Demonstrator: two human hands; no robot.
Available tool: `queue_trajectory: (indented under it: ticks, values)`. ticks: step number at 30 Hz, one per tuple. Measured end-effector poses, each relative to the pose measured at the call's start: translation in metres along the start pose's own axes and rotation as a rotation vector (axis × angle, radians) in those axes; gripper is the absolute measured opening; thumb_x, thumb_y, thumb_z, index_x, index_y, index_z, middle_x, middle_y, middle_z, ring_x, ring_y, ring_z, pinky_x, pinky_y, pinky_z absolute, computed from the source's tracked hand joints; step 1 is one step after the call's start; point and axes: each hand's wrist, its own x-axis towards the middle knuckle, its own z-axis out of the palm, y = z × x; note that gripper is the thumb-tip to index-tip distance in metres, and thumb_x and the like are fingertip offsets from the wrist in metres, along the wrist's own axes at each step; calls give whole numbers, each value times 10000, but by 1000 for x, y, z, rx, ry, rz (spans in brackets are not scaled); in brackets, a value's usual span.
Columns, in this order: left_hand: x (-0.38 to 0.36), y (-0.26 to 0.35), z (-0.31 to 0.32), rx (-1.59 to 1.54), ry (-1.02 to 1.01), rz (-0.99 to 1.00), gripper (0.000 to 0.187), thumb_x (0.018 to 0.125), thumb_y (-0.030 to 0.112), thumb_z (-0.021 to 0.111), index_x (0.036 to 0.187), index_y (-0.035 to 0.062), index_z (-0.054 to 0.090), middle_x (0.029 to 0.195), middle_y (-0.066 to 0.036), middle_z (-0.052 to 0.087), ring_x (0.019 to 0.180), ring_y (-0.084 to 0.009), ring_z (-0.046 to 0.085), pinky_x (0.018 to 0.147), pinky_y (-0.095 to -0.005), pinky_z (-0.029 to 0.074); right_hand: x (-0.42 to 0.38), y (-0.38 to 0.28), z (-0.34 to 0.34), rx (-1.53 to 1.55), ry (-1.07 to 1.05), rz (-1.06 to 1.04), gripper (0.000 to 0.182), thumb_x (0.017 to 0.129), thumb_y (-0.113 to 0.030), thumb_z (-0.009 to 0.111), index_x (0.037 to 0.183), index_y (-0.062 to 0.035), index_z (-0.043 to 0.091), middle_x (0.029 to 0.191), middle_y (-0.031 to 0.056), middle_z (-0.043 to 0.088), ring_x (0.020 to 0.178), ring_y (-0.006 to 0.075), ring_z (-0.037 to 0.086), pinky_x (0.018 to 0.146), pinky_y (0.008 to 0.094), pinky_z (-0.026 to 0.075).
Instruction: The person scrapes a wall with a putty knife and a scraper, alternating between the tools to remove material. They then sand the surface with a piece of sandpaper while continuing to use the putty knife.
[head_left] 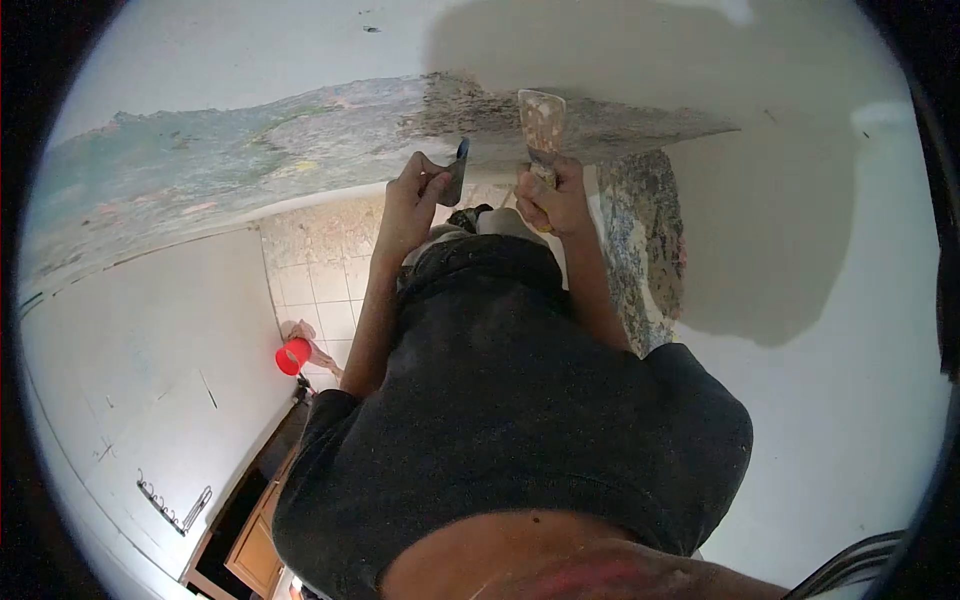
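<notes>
My right hand (560, 197) is closed around the yellowish handle of a putty knife (543, 122). Its broad blade, smeared with pale residue, points up against the dark rough strip of the wall. My left hand (408, 208) pinches a thin, dark, slightly curved flat piece (457, 178) with a bluish upper edge. I cannot make out its exact kind. Both hands are side by side in front of the body, just below the stripped wall patch (330, 130), which shows bare grey, blue and black mottling.
A second mottled patch (640, 240) runs down the wall on the right. Pale floor tiles (328, 283) lie to the left, with a red container (293, 356) on them. A wooden cabinet (258, 540) and a hook rail (165, 505) are at lower left.
</notes>
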Motion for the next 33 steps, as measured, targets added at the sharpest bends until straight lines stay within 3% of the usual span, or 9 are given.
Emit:
queue_trajectory:
  ticks: [8, 18, 30, 33]
  values:
    - [-3, -9, -8, -109, -2, -27, 110, 966, 57, 539, 908, -24, 490, 791, -147, 693, 756, -155, 670, 680, -303, 522, 2, -1, -7, -60, -8, 10, 175, 900, -157, 698, 819, -30, 608, 564, -7, 502, 418, 61, 414, 365, 250, 319]
    - [-3, -9, -11, -29, -94, -55, 108, 960, 70, 545, 920, -18, 496, 778, -154, 678, 771, -136, 654, 674, -299, 504, 2, -3, -13, -35, -43, 29, 175, 893, -119, 693, 769, -38, 600, 560, -7, 505, 432, 65, 431, 368, 266, 325]
    - [-2, -11, -16, -20, -111, -70, 115, 956, 74, 549, 932, -25, 496, 747, -153, 669, 738, -119, 617, 648, -295, 483, 2, -6, -11, -120, 33, 67, 214, 879, -165, 724, 740, -46, 613, 548, -22, 498, 424, 62, 402, 378, 265, 298]
    - [-1, -15, -17, 13, -115, -70, 114, 955, 71, 549, 936, -27, 495, 756, -159, 672, 738, -124, 622, 649, -301, 489, 2, -17, -2, -272, 87, 86, 210, 880, -155, 723, 738, -45, 614, 545, -27, 484, 424, 63, 399, 378, 263, 298]
